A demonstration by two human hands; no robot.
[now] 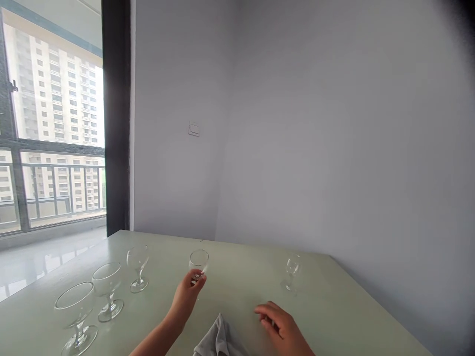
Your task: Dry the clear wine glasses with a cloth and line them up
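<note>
My left hand (192, 283) is closed around the lower part of a clear stemmed glass (199, 258), whose bowl stands upright above the fingers. The fingers hide most of its stem and base. Over the table, my right hand (278, 324) has loosely curled fingers, with a gap by the thumb and nothing seen in them. Between my forearms at the bottom edge lies a bunched grey cloth (221, 338), apart from both hands. Beyond my right hand a smaller stemmed glass (293, 269) stands upright on the table.
Several larger stemmed glasses stand at the left: a near one (76, 309), a middle one (107, 284) and a far one (138, 264). The pale green table (245, 277) reaches to a grey wall (289, 148). A window with a railing (55, 183) is at the left.
</note>
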